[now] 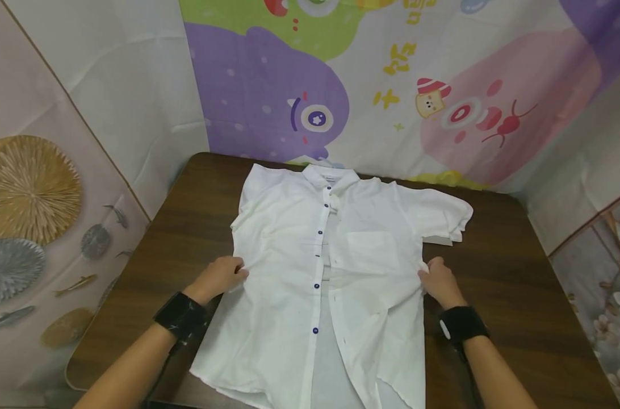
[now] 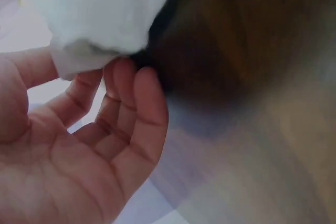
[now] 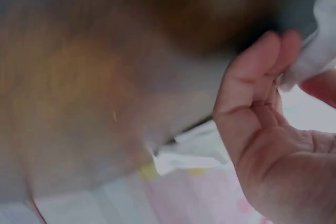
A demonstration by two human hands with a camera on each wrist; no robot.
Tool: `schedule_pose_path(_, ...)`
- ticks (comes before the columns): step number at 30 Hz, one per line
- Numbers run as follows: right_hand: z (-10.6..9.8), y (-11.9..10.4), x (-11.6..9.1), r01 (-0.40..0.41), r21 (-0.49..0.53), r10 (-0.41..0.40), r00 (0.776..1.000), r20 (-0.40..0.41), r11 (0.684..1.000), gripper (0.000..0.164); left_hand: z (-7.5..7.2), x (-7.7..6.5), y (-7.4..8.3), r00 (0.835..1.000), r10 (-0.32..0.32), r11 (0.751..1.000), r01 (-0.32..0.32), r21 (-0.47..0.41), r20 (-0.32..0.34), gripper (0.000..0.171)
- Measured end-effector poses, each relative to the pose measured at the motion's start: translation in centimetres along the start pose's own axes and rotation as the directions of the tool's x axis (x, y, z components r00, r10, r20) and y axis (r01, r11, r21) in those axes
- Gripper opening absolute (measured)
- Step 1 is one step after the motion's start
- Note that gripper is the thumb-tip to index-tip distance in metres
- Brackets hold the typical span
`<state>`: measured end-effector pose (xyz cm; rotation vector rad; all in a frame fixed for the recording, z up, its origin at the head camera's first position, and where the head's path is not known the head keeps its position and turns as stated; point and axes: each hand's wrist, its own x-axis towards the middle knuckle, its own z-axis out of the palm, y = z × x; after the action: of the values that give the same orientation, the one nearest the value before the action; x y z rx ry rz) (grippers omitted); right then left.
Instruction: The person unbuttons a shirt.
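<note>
A white short-sleeved shirt [image 1: 279,272] with dark blue buttons lies front up, its collar toward the far edge of the table. Its front hangs unbuttoned in the lower part, with a gap between the two panels. My left hand [image 1: 220,278] pinches the shirt's left side edge below the armhole; in the left wrist view the cloth [image 2: 105,19] sits between thumb and fingers. On the opposite side edge, below the spread sleeve [image 1: 438,213], my right hand [image 1: 440,281] pinches the fabric, with curled fingers [image 3: 252,72] in the right wrist view. The left-side sleeve is mostly hidden.
The brown wooden table [image 1: 514,295] has rounded corners and extends past the shirt on both sides. Behind it hangs a cartoon-printed curtain [image 1: 381,147]. Patterned cloth walls [image 1: 100,170] close in at the left and right. Black bands [image 1: 179,318] circle both wrists.
</note>
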<state>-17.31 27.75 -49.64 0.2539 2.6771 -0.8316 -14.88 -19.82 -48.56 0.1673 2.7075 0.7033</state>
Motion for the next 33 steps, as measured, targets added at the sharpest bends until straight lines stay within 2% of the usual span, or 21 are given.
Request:
schedule_pose_path(2,0.1,-0.3,0.0,0.004,-0.069,-0.005,1.000,-0.017,0.998,0.040,-0.3,0.0,0.0,1.000,-0.002,1.000,0.002,0.000,0.019,0.016)
schedule_pose_path(4,0.2,-0.8,-0.1,0.028,-0.124,-0.037,0.997,-0.071,0.992,0.042,-0.5,-0.1,0.2,1.000,-0.003,1.000,0.003,0.009,0.016,0.014)
schedule_pose_path(7,0.7,-2.1,-0.4,0.128,-0.196,-0.161,0.974,-0.162,0.972,0.042,-0.5,0.0,1.0,0.998,0.030,0.998,-0.027,0.063,-0.047,0.021)
schedule_pose_path(9,1.3,-3.3,-0.6,0.247,-0.228,-0.291,0.939,-0.183,0.942,0.036,-0.4,0.4,1.9,0.990,0.088,0.991,-0.076,0.114,-0.110,0.029)
schedule_pose_path(11,2.1,-5.0,-0.8,0.378,-0.231,-0.416,0.898,-0.145,0.897,0.031,-0.3,1.0,3.2,0.974,0.166,0.977,-0.141,0.162,-0.151,0.033)
schedule_pose_path(12,2.7,-5.9,-0.9,0.440,-0.223,-0.471,0.875,-0.111,0.870,0.029,-0.3,1.4,3.9,0.967,0.203,0.968,-0.175,0.180,-0.154,0.035)
schedule_pose_path(13,3.3,-6.8,-0.9,0.512,-0.237,-0.541,0.838,-0.074,0.825,0.028,-0.3,1.8,4.6,0.960,0.239,0.958,-0.207,0.199,-0.149,0.036)
schedule_pose_path(14,4.0,-7.7,-0.9,0.556,-0.237,-0.579,0.815,-0.032,0.796,0.030,-0.2,2.3,5.3,0.954,0.269,0.947,-0.237,0.216,-0.133,0.036)
schedule_pose_path(15,4.8,-8.7,-1.0,0.582,-0.234,-0.595,0.804,0.016,0.779,0.034,-0.3,2.8,6.0,0.950,0.292,0.937,-0.261,0.232,-0.109,0.037)
schedule_pose_path(16,5.5,-9.6,-1.0,0.587,-0.238,-0.590,0.805,0.068,0.774,0.040,-0.3,3.2,6.7,0.948,0.307,0.928,-0.280,0.244,-0.079,0.038)
schedule_pose_path(18,6.9,-11.2,-1.1,0.570,-0.256,-0.542,0.822,0.176,0.781,0.053,-0.2,4.2,7.9,0.940,0.340,0.908,-0.323,0.266,-0.018,0.041)
schedule_pose_path(19,7.5,-11.9,-1.1,0.549,-0.278,-0.501,0.835,0.228,0.788,0.059,-0.2,4.8,8.4,0.935,0.354,0.898,-0.344,0.275,0.011,0.043)
schedule_pose_path(20,8.0,-12.5,-1.2,0.501,-0.297,-0.429,0.860,0.276,0.812,0.064,-0.1,5.3,8.8,0.929,0.369,0.888,-0.364,0.279,0.039,0.044)
schedule_pose_path(22,8.8,-13.3,-1.3,0.463,-0.362,-0.343,0.872,0.349,0.809,0.068,0.0,6.5,9.4,0.913,0.398,0.870,-0.406,0.281,0.089,0.046)
schedule_pose_path(25,9.5,-14.0,-1.5,0.450,-0.436,-0.285,0.874,0.393,0.780,0.069,0.5,8.3,9.8,0.887,0.442,0.840,-0.462,0.284,0.137,0.046)
schedule_pose_path(27,9.7,-14.2,-1.6,0.450,-0.462,-0.275,0.875,0.398,0.764,0.069,1.0,9.6,10.0,0.881,0.450,0.830,-0.474,0.293,0.148,0.046)
schedule_pose_path(30,9.8,-14.4,-1.8,0.445,-0.464,-0.268,0.877,0.399,0.766,0.071,1.8,11.5,10.5,0.895,0.423,0.843,-0.446,0.300,0.141,0.049)
schedule_pose_path(33,9.9,-14.4,-2.0,0.450,-0.450,-0.274,0.873,0.404,0.771,0.072,2.4,13.3,11.2,0.923,0.367,0.879,-0.384,0.282,0.116,0.052)
